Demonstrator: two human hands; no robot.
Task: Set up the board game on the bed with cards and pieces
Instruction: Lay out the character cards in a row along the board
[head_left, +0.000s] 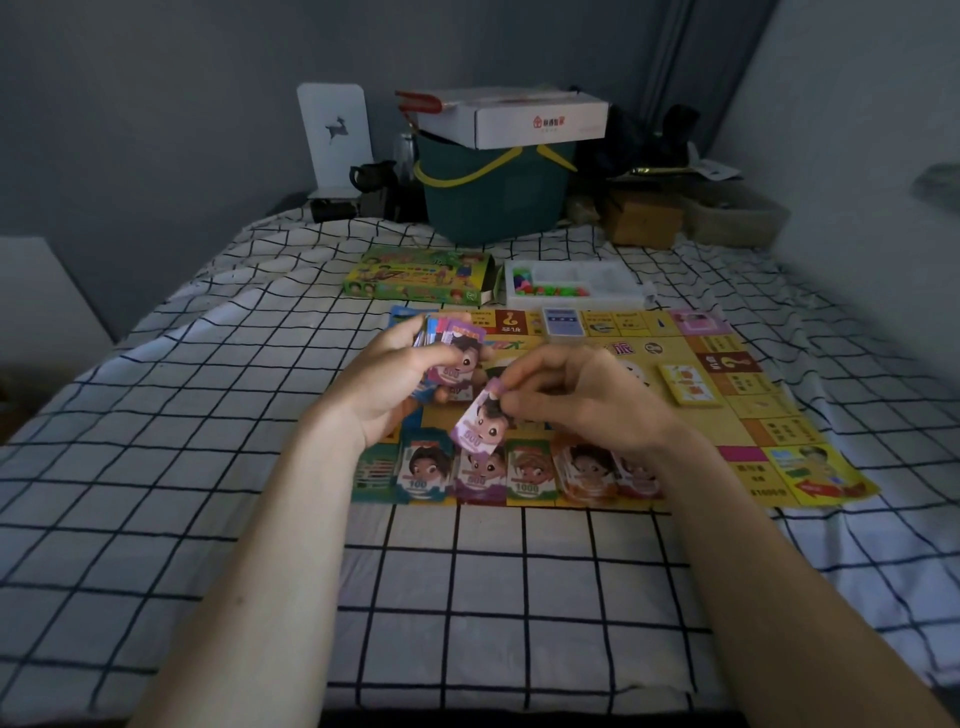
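Two bare forearms reach out over the checked bedsheet (519, 597) toward the game board (748, 415), which lies flat on the bed. On the board's near edge sits a row of play-money piles: a blue 100 pile (422, 470), a purple 500 pile (480, 475), a green 1000 pile (530, 470) and an orange pile (587, 470), with a reddish pile beyond it partly hidden under the right wrist. The left hand (389, 389) is curled round a fanned stack of notes (452, 348), thumb across the top purple one. The right hand (587, 400) pinches a single purple 500 note (478, 418) by its upper corner, held tilted just above the purple pile. Both hands cover the board's centre. A yellow card deck (688, 384) rests on the board to the right, and a blue card deck (563, 322) near the far edge. Beyond the board lie the green game box (421, 280) and, beside it, a white tray (576, 286) holding small coloured pieces. At the head of the bed stands a dark green bin (493, 197) with a white carton (519, 117) on top
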